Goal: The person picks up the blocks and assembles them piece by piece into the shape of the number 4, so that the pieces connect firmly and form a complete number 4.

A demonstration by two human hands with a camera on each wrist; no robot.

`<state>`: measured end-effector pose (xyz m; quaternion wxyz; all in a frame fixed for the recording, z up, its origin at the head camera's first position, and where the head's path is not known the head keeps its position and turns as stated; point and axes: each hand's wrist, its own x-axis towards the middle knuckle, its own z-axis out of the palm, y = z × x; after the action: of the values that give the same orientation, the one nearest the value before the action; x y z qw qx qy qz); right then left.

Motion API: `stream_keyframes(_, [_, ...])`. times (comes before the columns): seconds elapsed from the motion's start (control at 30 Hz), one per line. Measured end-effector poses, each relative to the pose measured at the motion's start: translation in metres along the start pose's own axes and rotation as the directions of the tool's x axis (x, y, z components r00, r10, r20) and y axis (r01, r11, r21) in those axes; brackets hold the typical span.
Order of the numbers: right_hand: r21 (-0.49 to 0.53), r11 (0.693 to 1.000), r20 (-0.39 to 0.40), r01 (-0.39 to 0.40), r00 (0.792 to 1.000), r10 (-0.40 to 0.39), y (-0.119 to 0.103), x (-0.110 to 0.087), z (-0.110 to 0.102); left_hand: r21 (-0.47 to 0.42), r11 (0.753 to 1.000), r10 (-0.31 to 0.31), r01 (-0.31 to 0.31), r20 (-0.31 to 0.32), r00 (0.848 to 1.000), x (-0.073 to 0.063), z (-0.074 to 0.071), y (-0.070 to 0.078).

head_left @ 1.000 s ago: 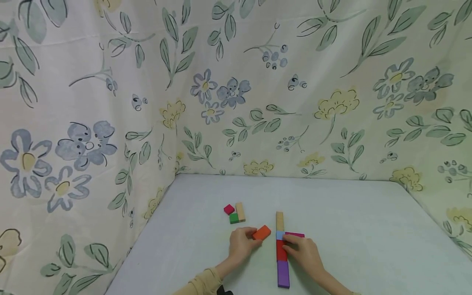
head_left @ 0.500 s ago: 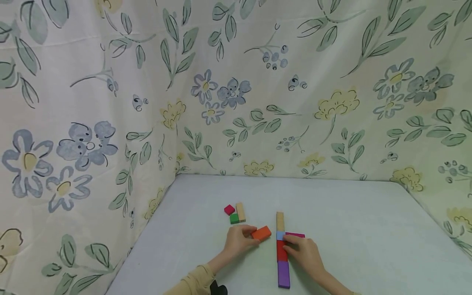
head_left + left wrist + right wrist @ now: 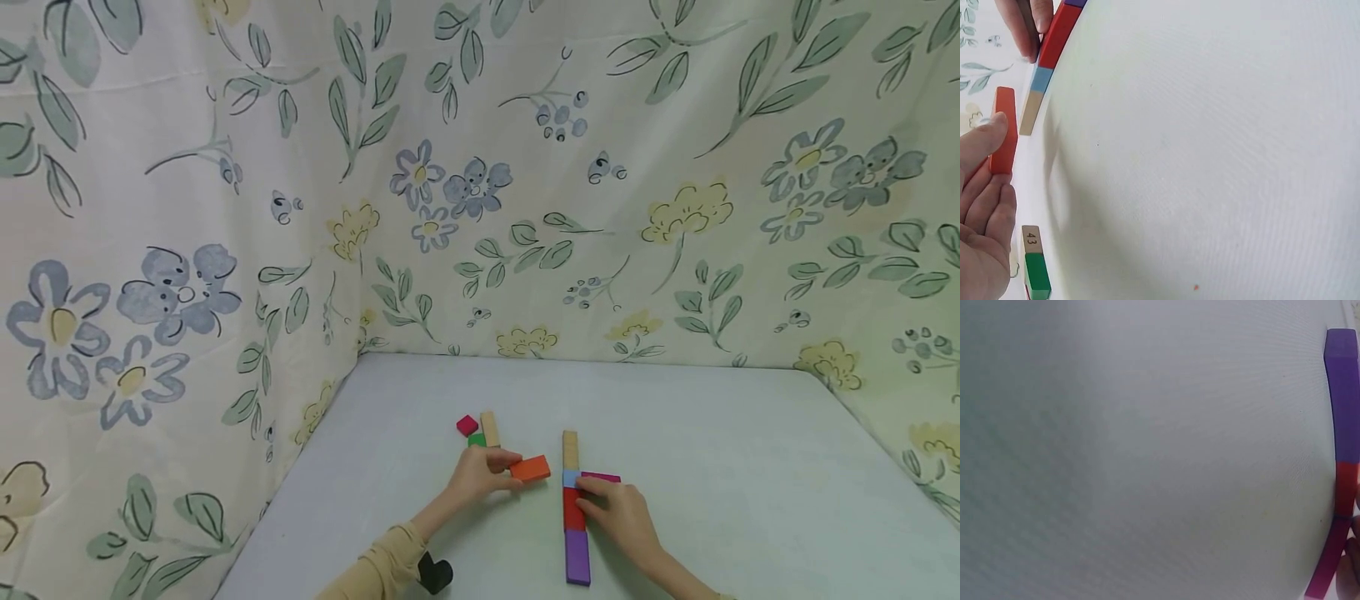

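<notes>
My left hand (image 3: 476,475) pinches an orange rectangular block (image 3: 531,469) near its left end, with the thumb on one face in the left wrist view. To its right a straight row runs across the table: a natural wood block (image 3: 570,450), a light blue block (image 3: 571,478), a red block (image 3: 574,510) and a purple block (image 3: 577,557). My right hand (image 3: 622,517) is at the row's right side, its fingertips beside the red and light blue blocks. Its fingers grip a magenta block (image 3: 1329,559) that juts out rightward from the row, partly hidden by the hand.
Left of the row, beyond my left hand, lie a small crimson block (image 3: 467,425), a green block (image 3: 1038,275) and another natural wood block (image 3: 490,428). The white table (image 3: 750,467) meets a floral cloth (image 3: 637,183) at the back and sides. A black object (image 3: 433,573) shows by the left sleeve.
My left hand has shifted slightly away from me and leftward with the orange block, which is turned straighter, and now covers part of the green block. My right hand stays in place.
</notes>
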<state>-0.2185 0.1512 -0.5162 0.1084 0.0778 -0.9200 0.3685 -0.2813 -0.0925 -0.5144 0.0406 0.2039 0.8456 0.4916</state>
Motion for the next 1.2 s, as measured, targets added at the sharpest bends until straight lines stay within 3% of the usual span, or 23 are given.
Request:
stream_keyframes(0.3, [-0.002, 1.000, -0.015, 0.004, 1.000, -0.004, 0.000, -0.001, 0.000, 0.006, 1.000, -0.023, 0.023, 0.035, 0.999, 0.006, -0.007, 0.003])
stream_keyframes(0.63, [-0.028, 1.000, -0.039, 0.009, 0.999, -0.010, 0.001, -0.001, 0.001, 0.046, 0.999, -0.014, 0.010, 0.091, 0.996, 0.013, -0.009, 0.009])
stream_keyframes(0.9, [-0.032, 0.999, -0.049, 0.014, 0.999, -0.015, 0.003, -0.002, 0.002, 0.051, 0.999, 0.002, -0.010, 0.156, 0.988, 0.020, -0.005, 0.007])
stream_keyframes(1.2, [-0.037, 0.999, -0.035, 0.013, 0.999, -0.015, 0.004, -0.001, 0.002, 0.059, 0.998, 0.012, -0.023, 0.176, 0.984, 0.026, -0.001, 0.009])
